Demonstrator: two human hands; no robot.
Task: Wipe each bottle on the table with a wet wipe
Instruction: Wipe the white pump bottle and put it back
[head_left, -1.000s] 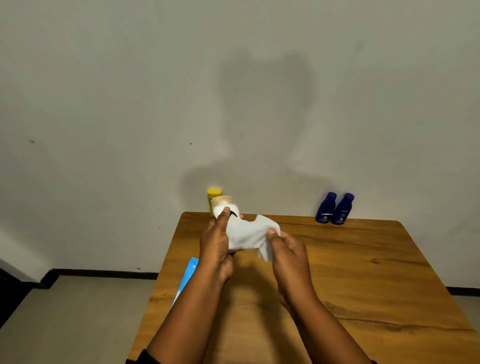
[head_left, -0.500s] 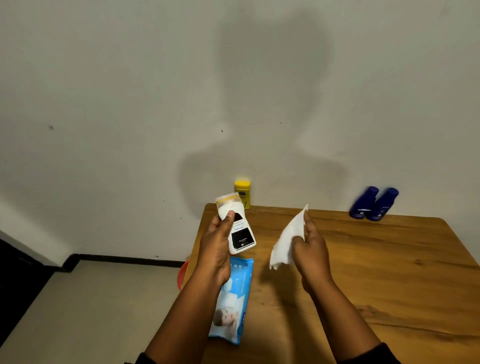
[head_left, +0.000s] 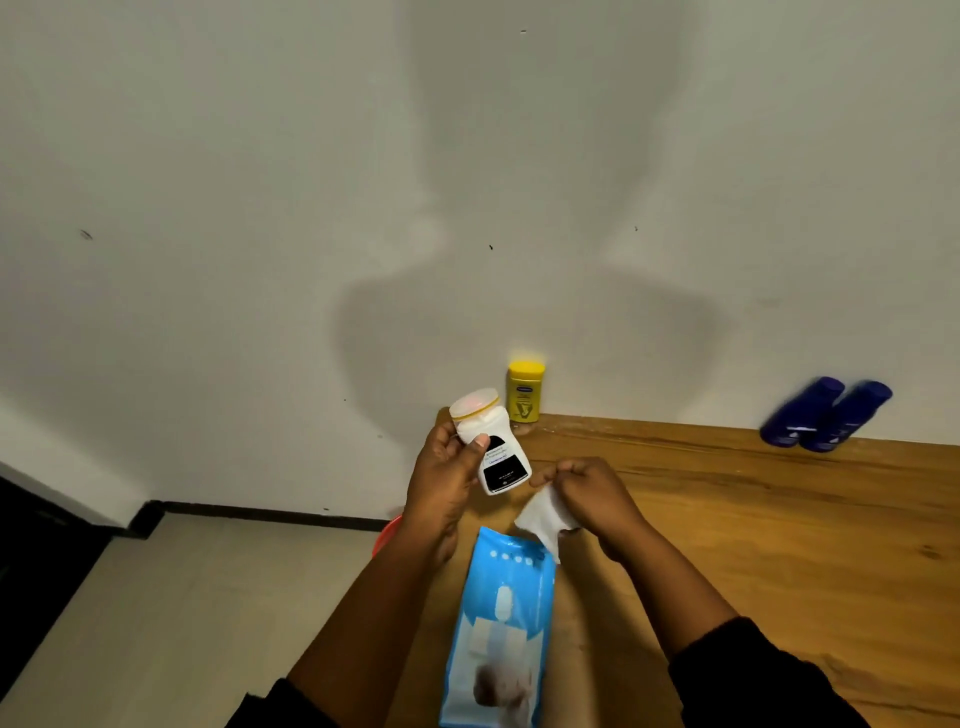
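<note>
My left hand (head_left: 444, 475) grips a small white bottle (head_left: 491, 447) with a black label and a clear cap, held tilted above the table's far left corner. My right hand (head_left: 589, 493) pinches a crumpled white wet wipe (head_left: 540, 519) just right of and below the bottle, not touching it. A yellow bottle (head_left: 525, 391) stands at the back edge against the wall. Two dark blue bottles (head_left: 826, 413) stand side by side at the back right.
A blue wet-wipe pack (head_left: 501, 629) lies on the wooden table (head_left: 779, 545) near its left edge, below my hands. Something red (head_left: 387, 535) shows on the floor beside the table's left edge. A white wall rises right behind the table.
The wipe came off the bottle and my right hand has drawn it down and crumpled it close to the bottle. My view has shifted left and down, showing more of the wipe pack.
</note>
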